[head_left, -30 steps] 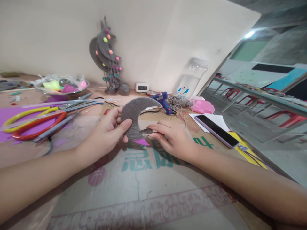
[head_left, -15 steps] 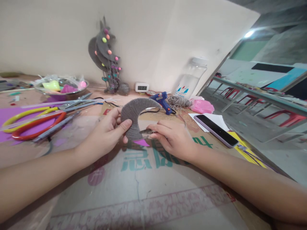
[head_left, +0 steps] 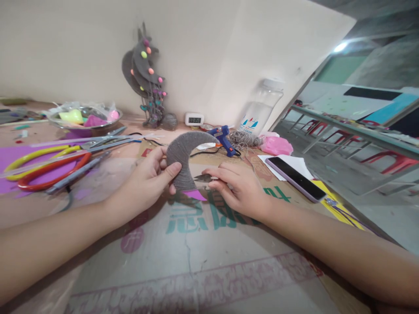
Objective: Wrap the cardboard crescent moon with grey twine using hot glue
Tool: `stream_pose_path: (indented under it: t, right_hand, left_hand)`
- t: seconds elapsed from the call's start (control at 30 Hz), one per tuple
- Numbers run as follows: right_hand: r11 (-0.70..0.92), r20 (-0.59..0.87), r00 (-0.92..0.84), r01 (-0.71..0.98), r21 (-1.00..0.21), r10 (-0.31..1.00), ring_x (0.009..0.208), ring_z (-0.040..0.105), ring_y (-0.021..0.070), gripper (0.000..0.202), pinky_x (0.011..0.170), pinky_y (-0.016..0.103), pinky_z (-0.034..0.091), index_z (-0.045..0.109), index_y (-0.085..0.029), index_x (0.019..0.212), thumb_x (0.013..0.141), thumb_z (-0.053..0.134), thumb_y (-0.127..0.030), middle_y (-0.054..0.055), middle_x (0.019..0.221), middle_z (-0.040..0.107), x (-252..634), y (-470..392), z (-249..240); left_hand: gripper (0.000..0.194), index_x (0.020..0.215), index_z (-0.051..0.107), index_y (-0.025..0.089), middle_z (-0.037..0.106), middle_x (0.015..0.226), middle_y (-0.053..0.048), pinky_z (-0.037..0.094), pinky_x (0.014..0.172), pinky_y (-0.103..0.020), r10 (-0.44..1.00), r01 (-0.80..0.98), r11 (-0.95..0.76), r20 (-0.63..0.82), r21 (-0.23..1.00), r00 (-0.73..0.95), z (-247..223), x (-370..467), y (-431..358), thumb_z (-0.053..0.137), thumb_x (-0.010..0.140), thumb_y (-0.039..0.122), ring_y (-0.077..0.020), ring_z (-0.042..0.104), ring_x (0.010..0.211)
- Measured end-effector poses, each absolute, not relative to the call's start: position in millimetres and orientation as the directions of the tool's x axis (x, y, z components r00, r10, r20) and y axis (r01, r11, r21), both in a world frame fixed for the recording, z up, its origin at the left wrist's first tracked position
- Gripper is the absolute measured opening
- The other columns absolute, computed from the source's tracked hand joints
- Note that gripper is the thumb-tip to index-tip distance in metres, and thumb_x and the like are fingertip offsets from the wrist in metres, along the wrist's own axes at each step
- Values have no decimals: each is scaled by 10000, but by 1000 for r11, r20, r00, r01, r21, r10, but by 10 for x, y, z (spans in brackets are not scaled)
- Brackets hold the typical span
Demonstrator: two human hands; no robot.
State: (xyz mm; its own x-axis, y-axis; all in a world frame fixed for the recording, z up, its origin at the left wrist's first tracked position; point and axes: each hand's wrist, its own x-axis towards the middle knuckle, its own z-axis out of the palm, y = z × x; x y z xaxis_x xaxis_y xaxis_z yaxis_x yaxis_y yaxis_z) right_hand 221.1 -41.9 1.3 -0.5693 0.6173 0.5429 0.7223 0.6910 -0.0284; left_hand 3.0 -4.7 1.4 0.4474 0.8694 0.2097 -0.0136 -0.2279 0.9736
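Note:
A grey crescent (head_left: 180, 159) wrapped in yarn is pinched between the thumb and fingers of my left hand (head_left: 150, 174). Facing it, my right hand (head_left: 237, 185) grips a small dark metal tool (head_left: 204, 178), perhaps snips, whose tip points at the crescent's inner edge with a small gap. Most of the tool's grip is hidden by my fingers. A purple piece (head_left: 195, 195) shows just below the crescent's lower end. Both hands are above the cardboard (head_left: 157, 270) with green printed characters.
Behind are a blue glue gun (head_left: 224, 140), a timer (head_left: 194, 119), a water bottle (head_left: 258, 109) and tangled yarn (head_left: 244, 139). Scissors (head_left: 54, 171) and a bowl (head_left: 85, 129) are left, a phone (head_left: 294, 179) right. Decorated crescents (head_left: 140, 69) hang on the wall.
The small tool in my right hand has drawn slightly right, away from the crescent, and its pointed tip now shows. My left hand still holds the crescent, shifted slightly right in view.

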Motion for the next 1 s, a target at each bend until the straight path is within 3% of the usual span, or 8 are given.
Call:
stream_pose_path:
  t: [0.53, 1.0]
  right_hand:
    - [696, 522, -627, 713, 86, 578, 668, 494, 138, 258, 614, 257, 359, 620, -115, 1034, 916, 459, -278, 40, 735, 566, 2174, -427, 34]
    - [676, 491, -606, 736, 48, 625, 675, 522, 139, 262, 623, 255, 379, 624, -151, 1040, 923, 440, -296, 40, 751, 589, 2193, -413, 28]
  left_hand:
    - [126, 924, 437, 184, 518, 722, 61, 421, 433, -163, 859, 39, -253, 205, 967, 470, 11, 18, -82, 500, 877, 282, -38, 511, 457]
    - [141, 908, 447, 183, 550, 734, 44, 426, 417, -171, 865, 25, -239, 201, 971, 460, 15, 24, -73, 528, 856, 286, -47, 512, 444]
